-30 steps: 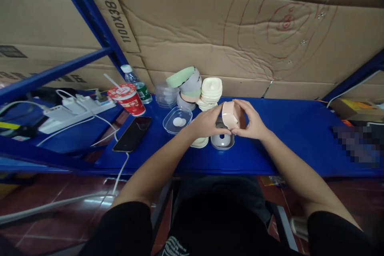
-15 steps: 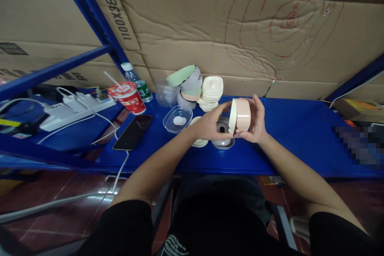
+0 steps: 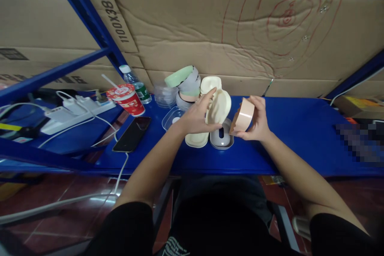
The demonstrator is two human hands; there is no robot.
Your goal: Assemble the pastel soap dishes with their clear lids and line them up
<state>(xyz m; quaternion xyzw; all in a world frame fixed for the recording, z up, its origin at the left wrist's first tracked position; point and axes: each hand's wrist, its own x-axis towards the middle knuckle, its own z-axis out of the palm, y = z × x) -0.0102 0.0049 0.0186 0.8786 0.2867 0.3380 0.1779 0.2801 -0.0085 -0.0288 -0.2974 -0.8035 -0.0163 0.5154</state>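
Observation:
My left hand (image 3: 200, 115) grips a cream oval dish-like piece (image 3: 220, 106), tilted with its hollow side showing. In my right hand (image 3: 258, 119) is a peach ring-shaped piece (image 3: 245, 114) with a notched edge, held on its side. The two pieces are apart. Below them on the blue table (image 3: 300, 136) sits a grey container (image 3: 222, 140) with a dark slot in it. Another cream piece (image 3: 197, 140) lies flat to its left, under my left hand. Behind my left hand rises a stack of cream pieces (image 3: 211, 83), partly hidden.
Green, grey and peach pieces (image 3: 183, 77) are stacked at the back, beside clear containers (image 3: 165, 95). A clear tray (image 3: 168, 119), red cup (image 3: 129, 100), water bottle (image 3: 139, 86), phone (image 3: 132, 134) and power strip (image 3: 78, 116) are at left.
The cream piece has come away from the peach piece and moved left with my left hand, turning its hollow side into view. My right hand still holds the peach piece, now tilted.

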